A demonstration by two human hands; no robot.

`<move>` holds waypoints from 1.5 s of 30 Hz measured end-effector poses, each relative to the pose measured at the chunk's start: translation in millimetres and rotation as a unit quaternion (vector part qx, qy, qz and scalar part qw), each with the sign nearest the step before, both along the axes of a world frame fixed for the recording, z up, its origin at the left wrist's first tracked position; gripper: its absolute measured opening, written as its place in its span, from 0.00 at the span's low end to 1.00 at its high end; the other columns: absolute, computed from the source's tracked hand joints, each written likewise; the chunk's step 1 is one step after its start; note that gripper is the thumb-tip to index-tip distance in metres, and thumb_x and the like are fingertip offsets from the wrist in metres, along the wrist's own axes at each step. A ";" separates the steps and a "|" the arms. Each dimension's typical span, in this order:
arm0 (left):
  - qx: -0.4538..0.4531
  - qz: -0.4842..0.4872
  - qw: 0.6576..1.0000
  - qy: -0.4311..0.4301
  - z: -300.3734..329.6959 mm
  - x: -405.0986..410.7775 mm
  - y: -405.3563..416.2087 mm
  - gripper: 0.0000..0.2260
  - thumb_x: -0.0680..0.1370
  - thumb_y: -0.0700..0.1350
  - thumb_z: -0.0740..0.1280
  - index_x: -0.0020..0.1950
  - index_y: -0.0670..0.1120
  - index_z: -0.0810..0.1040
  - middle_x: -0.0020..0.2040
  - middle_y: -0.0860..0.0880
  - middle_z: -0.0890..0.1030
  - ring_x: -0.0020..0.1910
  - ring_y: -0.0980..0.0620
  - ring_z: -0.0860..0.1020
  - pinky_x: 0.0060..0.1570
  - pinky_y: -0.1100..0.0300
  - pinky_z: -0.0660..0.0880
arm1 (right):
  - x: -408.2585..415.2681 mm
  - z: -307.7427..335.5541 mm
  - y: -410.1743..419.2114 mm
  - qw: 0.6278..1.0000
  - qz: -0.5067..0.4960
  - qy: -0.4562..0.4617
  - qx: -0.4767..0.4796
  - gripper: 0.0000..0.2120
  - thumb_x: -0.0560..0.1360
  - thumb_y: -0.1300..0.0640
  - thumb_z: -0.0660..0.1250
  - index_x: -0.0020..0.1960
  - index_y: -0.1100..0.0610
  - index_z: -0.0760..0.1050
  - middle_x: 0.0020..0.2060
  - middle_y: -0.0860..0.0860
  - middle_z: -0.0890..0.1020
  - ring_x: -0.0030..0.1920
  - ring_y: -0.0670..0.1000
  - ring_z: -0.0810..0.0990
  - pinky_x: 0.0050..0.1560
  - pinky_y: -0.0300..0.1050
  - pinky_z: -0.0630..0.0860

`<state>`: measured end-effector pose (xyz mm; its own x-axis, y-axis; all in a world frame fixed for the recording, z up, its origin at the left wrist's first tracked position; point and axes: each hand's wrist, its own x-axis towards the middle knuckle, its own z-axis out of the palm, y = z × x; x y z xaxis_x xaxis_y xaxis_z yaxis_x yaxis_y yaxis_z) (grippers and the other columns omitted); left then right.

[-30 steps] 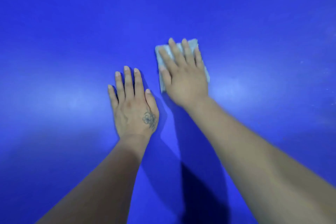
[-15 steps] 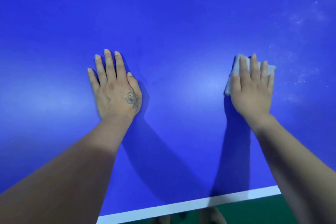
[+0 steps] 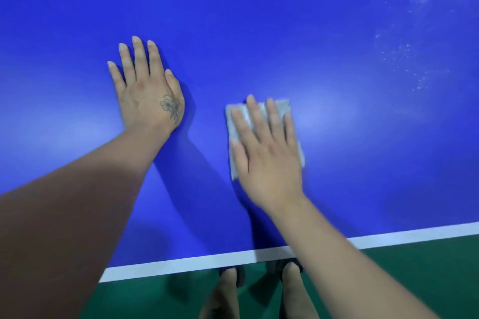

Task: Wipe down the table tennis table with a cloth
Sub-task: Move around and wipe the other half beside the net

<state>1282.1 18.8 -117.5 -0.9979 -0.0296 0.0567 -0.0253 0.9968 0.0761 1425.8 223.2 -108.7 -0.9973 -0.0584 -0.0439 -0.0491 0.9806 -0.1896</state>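
The blue table tennis table (image 3: 259, 21) fills most of the head view. A folded pale grey cloth (image 3: 234, 134) lies flat on it right of centre. My right hand (image 3: 267, 153) presses down on the cloth with straight, spread fingers and covers most of it. My left hand (image 3: 147, 90), with a flower tattoo near the thumb, rests palm down on the bare table to the left, a hand's width from the cloth.
The table's white edge line (image 3: 194, 261) runs along the near side. Below it are the green floor (image 3: 414, 280) and my feet (image 3: 230, 290). Pale dusty specks (image 3: 404, 54) mark the table at the upper right.
My right hand slid the cloth right, then back left and nearer to the table's edge. My left hand stayed planted on the table. The view tilted down, showing the edge and floor.
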 end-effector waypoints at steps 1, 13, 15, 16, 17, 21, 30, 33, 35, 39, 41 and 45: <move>-0.001 -0.018 1.000 0.004 1.4 2.4 0.9 0.29 0.86 0.51 0.48 0.86 0.40 0.57 0.87 0.39 0.55 0.87 0.38 0.51 0.84 0.35 0.48 | 27.0 2.2 4.2 1.000 0.014 -0.011 0.001 0.27 0.89 0.44 0.49 0.87 0.47 0.54 0.86 0.49 0.53 0.86 0.57 0.47 0.84 0.64 0.50; 0.027 -0.143 0.989 0.014 2.6 53.3 66.2 0.29 0.87 0.55 0.50 0.87 0.43 0.58 0.88 0.44 0.57 0.87 0.43 0.52 0.85 0.40 0.50 | 61.1 2.1 136.3 0.984 -0.168 -0.053 0.034 0.28 0.87 0.43 0.45 0.87 0.46 0.53 0.86 0.48 0.53 0.86 0.57 0.48 0.84 0.64 0.48; 0.026 -0.140 0.990 0.016 3.3 53.0 67.2 0.29 0.87 0.55 0.50 0.87 0.43 0.58 0.88 0.44 0.57 0.87 0.43 0.52 0.85 0.40 0.50 | 23.0 -4.0 132.2 0.978 -0.204 -0.037 0.023 0.28 0.87 0.43 0.44 0.87 0.46 0.53 0.86 0.50 0.53 0.86 0.59 0.48 0.84 0.64 0.47; 0.025 -0.138 0.990 0.018 3.4 53.1 67.6 0.29 0.87 0.55 0.50 0.87 0.43 0.58 0.88 0.44 0.57 0.87 0.44 0.52 0.85 0.40 0.50 | 6.8 -6.8 123.1 0.977 -0.211 -0.034 0.016 0.29 0.87 0.43 0.44 0.87 0.47 0.53 0.86 0.50 0.53 0.86 0.59 0.47 0.84 0.65 0.46; 0.025 -0.138 0.990 0.018 3.5 52.8 67.6 0.30 0.87 0.55 0.49 0.87 0.43 0.58 0.88 0.44 0.57 0.87 0.44 0.52 0.85 0.40 0.50 | -6.2 -8.8 109.7 0.977 -0.209 -0.031 0.011 0.29 0.87 0.42 0.45 0.87 0.47 0.53 0.87 0.50 0.52 0.86 0.60 0.47 0.83 0.65 0.46; 0.035 -0.124 0.992 0.016 2.2 51.4 67.7 0.30 0.86 0.54 0.51 0.86 0.43 0.60 0.87 0.44 0.58 0.87 0.43 0.53 0.85 0.39 0.49 | 1.1 -4.6 36.4 0.994 -0.113 0.001 0.007 0.28 0.87 0.42 0.48 0.86 0.46 0.56 0.86 0.51 0.55 0.86 0.60 0.50 0.83 0.65 0.48; 0.087 -0.139 0.986 0.013 12.2 57.4 147.1 0.30 0.85 0.53 0.52 0.86 0.41 0.60 0.87 0.41 0.58 0.87 0.42 0.52 0.85 0.38 0.48 | 122.6 3.6 59.8 0.999 0.001 -0.035 -0.015 0.27 0.87 0.43 0.55 0.85 0.44 0.59 0.86 0.46 0.55 0.86 0.55 0.50 0.84 0.63 0.53; 0.069 -0.145 0.987 0.004 7.7 58.6 172.5 0.31 0.87 0.56 0.50 0.87 0.43 0.57 0.88 0.42 0.55 0.87 0.43 0.50 0.85 0.39 0.47 | 143.8 5.7 95.6 0.998 -0.046 -0.047 -0.007 0.27 0.87 0.43 0.56 0.85 0.44 0.59 0.86 0.46 0.55 0.86 0.54 0.50 0.84 0.63 0.53; 0.034 -0.144 0.989 0.005 1.9 60.5 179.0 0.31 0.88 0.58 0.48 0.87 0.44 0.55 0.88 0.43 0.54 0.87 0.43 0.50 0.85 0.38 0.48 | 149.7 6.3 122.4 0.995 -0.089 -0.048 0.003 0.28 0.86 0.44 0.55 0.85 0.45 0.58 0.86 0.46 0.55 0.86 0.55 0.51 0.83 0.64 0.53; 0.016 -0.140 0.990 0.017 -2.2 62.2 180.6 0.31 0.88 0.59 0.47 0.88 0.44 0.55 0.88 0.43 0.54 0.88 0.43 0.50 0.85 0.38 0.48 | 128.8 2.5 165.6 0.979 -0.197 -0.038 0.028 0.28 0.87 0.44 0.50 0.86 0.47 0.56 0.86 0.49 0.56 0.86 0.57 0.50 0.84 0.64 0.51; 0.015 -0.139 0.990 0.022 -2.8 60.6 181.7 0.30 0.88 0.59 0.47 0.87 0.44 0.55 0.88 0.43 0.55 0.87 0.43 0.50 0.85 0.38 0.49 | 93.0 -2.9 177.7 0.966 -0.257 -0.031 0.029 0.28 0.87 0.43 0.47 0.86 0.47 0.54 0.86 0.50 0.55 0.86 0.58 0.49 0.84 0.64 0.49; 0.018 -0.136 0.990 0.021 -1.8 60.9 182.1 0.30 0.88 0.58 0.48 0.87 0.45 0.57 0.88 0.44 0.55 0.87 0.44 0.51 0.85 0.39 0.49 | 12.8 -10.0 168.3 0.962 -0.272 -0.005 0.007 0.29 0.86 0.42 0.45 0.87 0.47 0.54 0.86 0.50 0.53 0.86 0.59 0.48 0.84 0.64 0.46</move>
<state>1343.0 200.8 -119.3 -0.9660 0.2373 0.1029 0.2479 0.9630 0.1062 1438.6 391.5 -118.7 -0.8800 0.4723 -0.0509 0.4734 0.8634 -0.1743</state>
